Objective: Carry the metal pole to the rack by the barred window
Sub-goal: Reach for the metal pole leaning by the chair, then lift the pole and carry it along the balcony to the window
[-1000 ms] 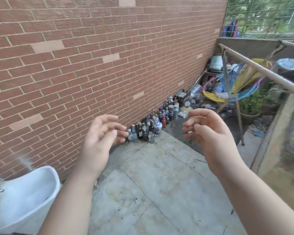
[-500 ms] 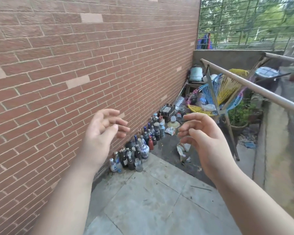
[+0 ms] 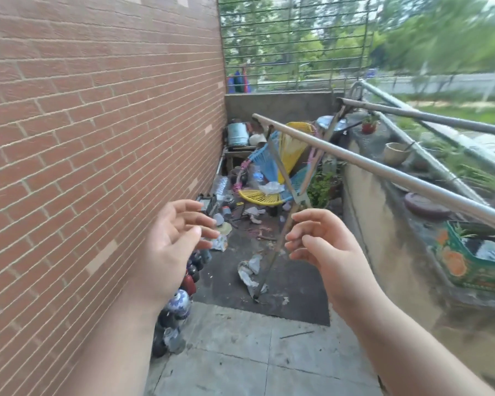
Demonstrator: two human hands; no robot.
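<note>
A long grey metal pole (image 3: 383, 172) lies across a crossed-leg rack (image 3: 286, 178) and runs from centre to the right edge. A second pole (image 3: 423, 117) rests higher behind it, near the barred window (image 3: 292, 41). My left hand (image 3: 172, 241) and my right hand (image 3: 323, 241) are raised in front of me, fingers spread and curled, holding nothing. My right hand is just below and in front of the nearer pole, apart from it. Both hands are clear of the rack's legs.
A brick wall (image 3: 97, 138) runs along the left with several bottles and jars (image 3: 180, 304) at its foot. A woven yellow and blue chair (image 3: 280, 167), litter and pots crowd the far end. A low concrete ledge (image 3: 383, 224) with planters borders the right.
The view has swung right and forward toward the barred window. Both hands stay raised and empty, in about the same pose. The pole and rack now appear nearer.
</note>
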